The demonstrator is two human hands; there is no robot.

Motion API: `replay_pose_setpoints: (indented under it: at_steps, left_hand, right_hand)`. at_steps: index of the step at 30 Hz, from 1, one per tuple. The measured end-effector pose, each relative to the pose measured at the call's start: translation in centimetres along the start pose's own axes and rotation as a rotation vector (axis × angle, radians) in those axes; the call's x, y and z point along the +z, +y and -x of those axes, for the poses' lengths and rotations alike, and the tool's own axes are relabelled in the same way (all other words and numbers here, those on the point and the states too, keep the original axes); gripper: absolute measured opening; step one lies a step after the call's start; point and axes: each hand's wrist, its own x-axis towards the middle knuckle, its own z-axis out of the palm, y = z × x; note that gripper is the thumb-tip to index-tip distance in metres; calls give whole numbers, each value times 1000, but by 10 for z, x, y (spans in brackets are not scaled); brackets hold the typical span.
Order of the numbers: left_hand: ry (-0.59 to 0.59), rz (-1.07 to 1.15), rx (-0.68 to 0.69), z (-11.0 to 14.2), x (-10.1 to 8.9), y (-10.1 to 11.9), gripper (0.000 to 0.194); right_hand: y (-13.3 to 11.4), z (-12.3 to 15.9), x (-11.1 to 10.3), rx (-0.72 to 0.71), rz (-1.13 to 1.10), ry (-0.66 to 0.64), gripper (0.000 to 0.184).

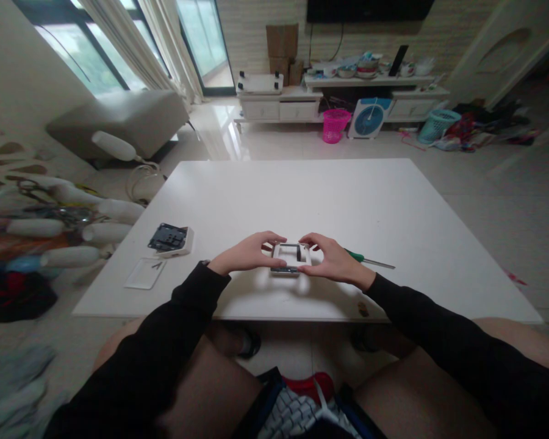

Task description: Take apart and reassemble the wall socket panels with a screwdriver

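Near the front of the white table, my left hand (260, 250) and my right hand (324, 258) grip opposite sides of a small white rectangular frame (291, 266). Its middle is open, and dark parts show along its edges. The fingers of both hands curl around its sides. Just beyond my right wrist lies a screwdriver (357, 256) with a green handle, partly hidden by that hand. To the left, dark square plates (168, 236) rest against a white box-like piece (183, 245). A shallow white tray (139, 281) with small dark pieces in it lies nearer me.
The white table (293, 189) spans the space before me. Small brown bits (362, 309) lie by its front edge. White rounded posts (36, 228) crowd the left side. Across the floor stand a pink basket (335, 127), a blue-and-white fan (369, 119) and a low cabinet (260, 110).
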Motion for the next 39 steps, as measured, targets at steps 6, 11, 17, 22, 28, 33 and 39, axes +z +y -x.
replay_pose_setpoints:
  at_steps: [6,11,17,22,28,33,39]
  left_hand:
    - [-13,-284,58,2,-3,-18,99]
    - [-69,-495,28,-2,4,-43,116]
    - [-71,-526,44,-6,11,-45,102]
    - [-61,-543,52,-5,12,-40,90]
    - [-59,-576,59,-7,14,-41,78]
    - [-56,-601,78,-10,15,-42,71]
    - [-79,-640,42,-11,16,-35,64]
  right_hand:
    - [9,2,8,-64,119,21,52]
    - [18,3,19,-130,206,-24,56]
    - [27,-1,34,-165,221,-35,59]
    - [32,-3,39,-133,192,-49,58]
    - [36,-2,41,-80,135,-54,58]
    - [42,-1,43,-73,100,-36,59]
    - [42,-1,40,-29,111,-48,63]
